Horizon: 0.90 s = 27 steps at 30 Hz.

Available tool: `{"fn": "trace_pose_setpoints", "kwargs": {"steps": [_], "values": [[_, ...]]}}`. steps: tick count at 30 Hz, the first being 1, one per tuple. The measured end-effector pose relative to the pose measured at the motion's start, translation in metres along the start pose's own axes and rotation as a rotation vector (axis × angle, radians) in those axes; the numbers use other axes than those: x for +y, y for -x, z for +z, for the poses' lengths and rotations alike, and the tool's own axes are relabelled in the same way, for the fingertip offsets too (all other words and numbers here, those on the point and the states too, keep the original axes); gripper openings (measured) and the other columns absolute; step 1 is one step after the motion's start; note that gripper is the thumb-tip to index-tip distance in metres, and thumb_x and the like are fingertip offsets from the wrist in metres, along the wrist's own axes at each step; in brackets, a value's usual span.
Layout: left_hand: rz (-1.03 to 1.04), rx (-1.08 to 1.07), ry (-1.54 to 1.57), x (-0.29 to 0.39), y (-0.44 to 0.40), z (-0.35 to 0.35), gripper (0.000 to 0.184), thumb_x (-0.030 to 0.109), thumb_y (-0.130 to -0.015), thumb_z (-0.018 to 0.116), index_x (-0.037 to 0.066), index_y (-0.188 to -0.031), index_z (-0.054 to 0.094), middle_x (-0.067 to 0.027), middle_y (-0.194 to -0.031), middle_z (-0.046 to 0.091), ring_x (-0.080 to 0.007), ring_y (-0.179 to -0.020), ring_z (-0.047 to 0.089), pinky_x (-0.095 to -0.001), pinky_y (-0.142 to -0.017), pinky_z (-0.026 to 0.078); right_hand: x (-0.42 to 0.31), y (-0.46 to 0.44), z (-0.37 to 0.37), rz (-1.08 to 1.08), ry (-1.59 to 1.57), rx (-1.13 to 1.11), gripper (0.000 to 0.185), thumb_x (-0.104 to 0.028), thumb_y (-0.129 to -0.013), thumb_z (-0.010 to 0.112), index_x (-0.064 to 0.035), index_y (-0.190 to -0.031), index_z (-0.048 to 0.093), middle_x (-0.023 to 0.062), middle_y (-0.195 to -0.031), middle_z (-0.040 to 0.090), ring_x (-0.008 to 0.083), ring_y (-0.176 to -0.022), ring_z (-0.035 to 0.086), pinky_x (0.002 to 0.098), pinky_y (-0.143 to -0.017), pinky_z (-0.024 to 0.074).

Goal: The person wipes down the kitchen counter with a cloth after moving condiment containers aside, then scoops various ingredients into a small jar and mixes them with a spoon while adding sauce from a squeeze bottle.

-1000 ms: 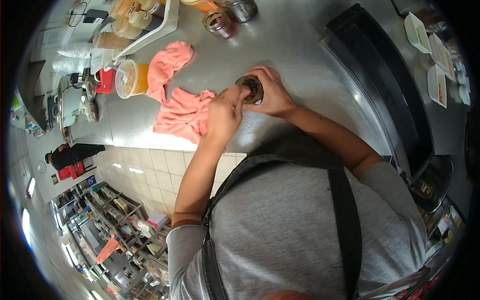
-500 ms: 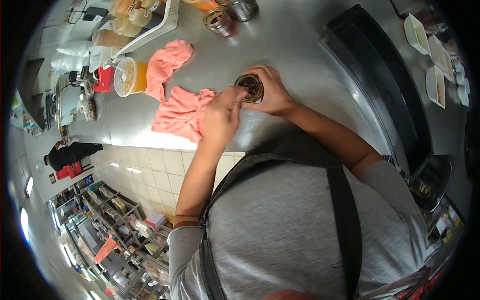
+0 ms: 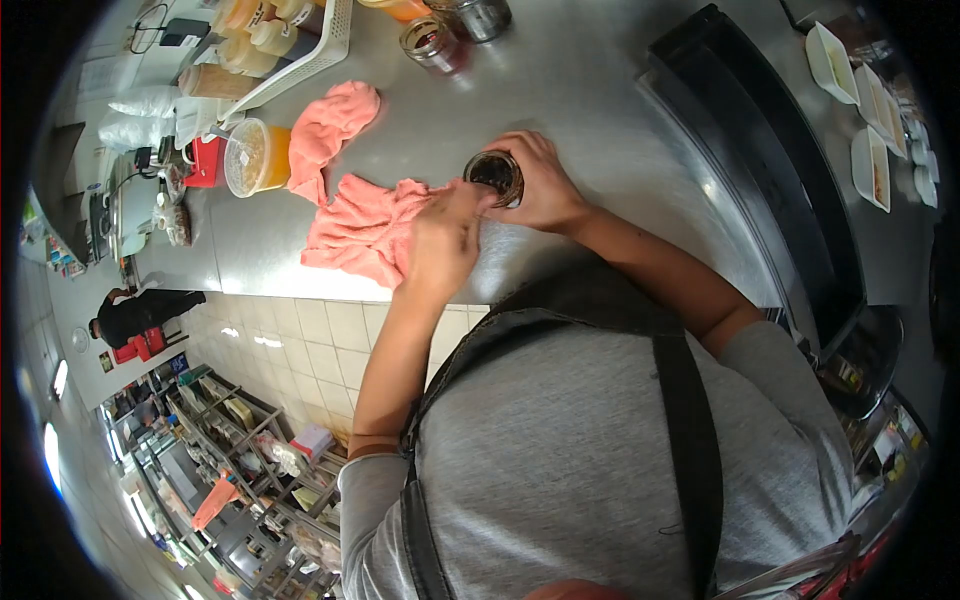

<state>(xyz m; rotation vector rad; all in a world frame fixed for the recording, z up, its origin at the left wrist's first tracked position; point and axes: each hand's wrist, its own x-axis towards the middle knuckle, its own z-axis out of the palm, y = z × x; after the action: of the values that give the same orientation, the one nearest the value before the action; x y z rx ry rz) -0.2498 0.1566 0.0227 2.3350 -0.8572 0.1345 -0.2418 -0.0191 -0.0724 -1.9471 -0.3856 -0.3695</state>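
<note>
My right hand (image 3: 545, 182) is wrapped around the far right side of a small glass jar (image 3: 494, 176) with dark contents, its open mouth facing me. At the jar's near left rim is my left hand (image 3: 447, 236), its fingers bent and pressed together. What the left fingertips hold, if anything, is hidden. A crumpled pink cloth (image 3: 355, 230) lies on the steel counter (image 3: 590, 90) right beside the left hand, partly behind it. Farther up lies a second pink cloth (image 3: 333, 128).
A tub of orange liquid (image 3: 258, 157) stands left of the cloths. A white basket (image 3: 312, 60) holds several bottles. Two glass jars, one with red contents (image 3: 432, 46), stand at the back. A black trough (image 3: 760, 160) runs along the right. A person (image 3: 140, 312) is far left.
My left fingers have drawn back from over the jar's mouth to its near left rim. The jar has shifted slightly left and shows more of its opening. My right hand keeps its hold.
</note>
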Motion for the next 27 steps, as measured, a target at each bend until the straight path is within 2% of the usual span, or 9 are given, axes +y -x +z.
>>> {"fn": "trace_pose_setpoints", "kwargs": {"steps": [2, 5, 7, 13, 16, 19, 21, 25, 27], "values": [[-0.038, 0.007, 0.034, 0.008, -0.004, -0.010, 0.014, -0.003, -0.084, 0.065, 0.002, -0.098, 0.064, -0.0163, -0.083, 0.067, -0.0342, -0.077, 0.066, -0.0431, -0.069, 0.052, 0.000, -0.001, 0.000, 0.005, -0.008, -0.008, 0.071, -0.028, -0.063, 0.087, -0.0085, -0.122, 0.054, 0.0137, -0.122, 0.056, 0.0366, -0.120, 0.050, 0.0486, -0.104, 0.0348], [0.093, 0.078, -0.069, 0.009, -0.002, -0.007, 0.015, -0.004, -0.083, 0.064, 0.002, -0.096, 0.064, -0.0164, -0.084, 0.067, -0.0339, -0.079, 0.066, -0.0431, -0.070, 0.053, 0.002, -0.001, 0.003, 0.005, 0.005, 0.009, 0.072, -0.028, -0.062, 0.088, -0.0081, -0.122, 0.054, 0.0138, -0.122, 0.056, 0.0366, -0.120, 0.050, 0.0483, -0.104, 0.0353], [0.087, -0.018, -0.172, -0.002, 0.006, 0.011, 0.010, 0.002, -0.091, 0.066, 0.003, -0.100, 0.069, -0.0142, -0.087, 0.068, -0.0314, -0.075, 0.066, -0.0389, -0.068, 0.052, 0.003, -0.001, 0.004, -0.007, 0.018, 0.015, 0.071, -0.027, -0.062, 0.088, -0.0082, -0.122, 0.054, 0.0141, -0.122, 0.056, 0.0366, -0.120, 0.050, 0.0479, -0.104, 0.0354], [0.110, 0.124, -0.024, 0.010, 0.002, -0.005, 0.016, -0.001, -0.088, 0.066, 0.000, -0.103, 0.068, -0.0130, -0.078, 0.063, -0.0296, -0.071, 0.064, -0.0388, -0.068, 0.052, 0.000, -0.001, 0.001, -0.004, -0.014, 0.011, 0.071, -0.028, -0.063, 0.088, -0.0081, -0.122, 0.054, 0.0146, -0.122, 0.056, 0.0367, -0.120, 0.050, 0.0476, -0.104, 0.0353], [0.162, 0.067, -0.175, -0.001, 0.002, 0.004, 0.014, -0.001, -0.088, 0.066, 0.001, -0.102, 0.069, -0.0129, -0.078, 0.064, -0.0283, -0.071, 0.065, -0.0377, -0.068, 0.052, 0.003, -0.001, 0.004, 0.005, 0.013, 0.003, 0.072, -0.028, -0.063, 0.088, -0.0083, -0.123, 0.054, 0.0144, -0.122, 0.056, 0.0367, -0.120, 0.050, 0.0478, -0.104, 0.0352], [0.145, 0.031, -0.164, -0.005, 0.004, 0.013, 0.011, 0.000, -0.090, 0.065, 0.001, -0.100, 0.069, -0.0127, -0.081, 0.066, -0.0278, -0.072, 0.065, -0.0368, -0.067, 0.051, 0.004, 0.000, 0.002, 0.005, -0.005, -0.004, 0.070, -0.028, -0.064, 0.088, -0.0079, -0.123, 0.055, 0.0137, -0.123, 0.056, 0.0354, -0.122, 0.049, 0.0461, -0.106, 0.0334], [-0.048, 0.052, 0.022, 0.001, 0.005, 0.005, 0.008, 0.003, -0.093, 0.065, 0.001, -0.100, 0.069, -0.0128, -0.086, 0.067, -0.0274, -0.074, 0.065, -0.0353, -0.068, 0.051, 0.002, 0.001, 0.001, 0.006, -0.003, -0.003, 0.070, -0.028, -0.064, 0.088, -0.0080, -0.123, 0.055, 0.0137, -0.123, 0.056, 0.0354, -0.122, 0.049, 0.0462, -0.107, 0.0333], [0.058, 0.154, -0.034, 0.002, -0.002, 0.005, 0.009, 0.007, -0.096, 0.064, 0.000, -0.098, 0.068, -0.0136, -0.084, 0.067, -0.0261, -0.072, 0.064, -0.0339, -0.067, 0.051, 0.002, -0.001, 0.004, -0.007, -0.005, 0.008, 0.070, -0.027, -0.065, 0.088, -0.0081, -0.124, 0.054, 0.0141, -0.123, 0.056, 0.0356, -0.122, 0.048, 0.0462, -0.107, 0.0333], [-0.126, 0.043, 0.106, 0.001, -0.005, 0.009, 0.007, 0.005, -0.093, 0.063, 0.001, -0.097, 0.066, -0.0147, -0.088, 0.069, -0.0348, -0.080, 0.067, -0.0412, -0.073, 0.053, 0.001, 0.000, 0.003, 0.017, -0.011, -0.015, 0.071, -0.027, -0.065, 0.088, -0.0080, -0.124, 0.054, 0.0139, -0.123, 0.055, 0.0355, -0.121, 0.048, 0.0462, -0.107, 0.0333]]}}
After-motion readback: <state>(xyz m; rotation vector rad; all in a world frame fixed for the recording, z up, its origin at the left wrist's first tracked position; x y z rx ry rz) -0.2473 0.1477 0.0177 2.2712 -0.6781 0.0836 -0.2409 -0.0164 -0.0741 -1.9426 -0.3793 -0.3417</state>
